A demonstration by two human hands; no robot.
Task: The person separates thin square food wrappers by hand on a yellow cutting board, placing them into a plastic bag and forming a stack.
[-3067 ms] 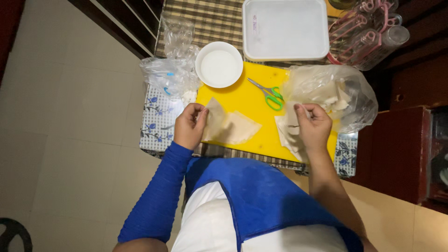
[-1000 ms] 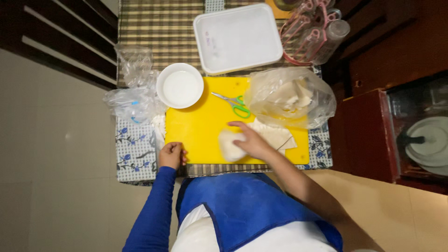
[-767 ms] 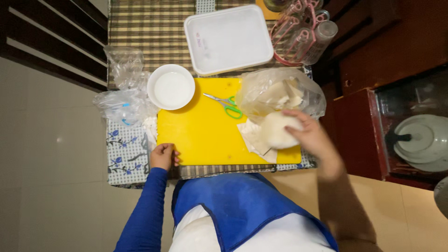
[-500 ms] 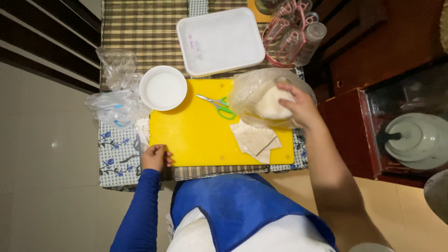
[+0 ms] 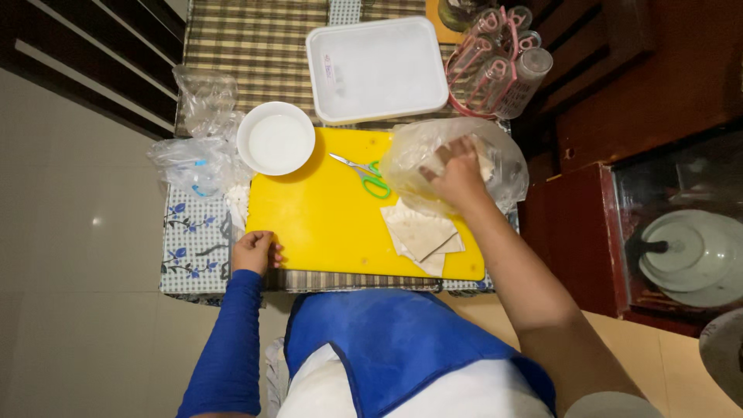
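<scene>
Right hand now deeper in clear plastic bag, fingers spread on wrappers; left hand still gripping yellow board corner.

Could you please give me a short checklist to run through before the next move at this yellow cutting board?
1. Left hand steadies the near-left corner of the yellow plastic cutting board: ok.
2. Right hand is at the clear plastic bag of pale wrappers: ok; whether it grips a wrapper: cannot tell.
3. Stack of pale square wrappers lies flat on the board: ok.
4. Green-handled scissors lie clear of both hands: ok.
5. Round white bowl stands upright beside the board: ok.
</scene>
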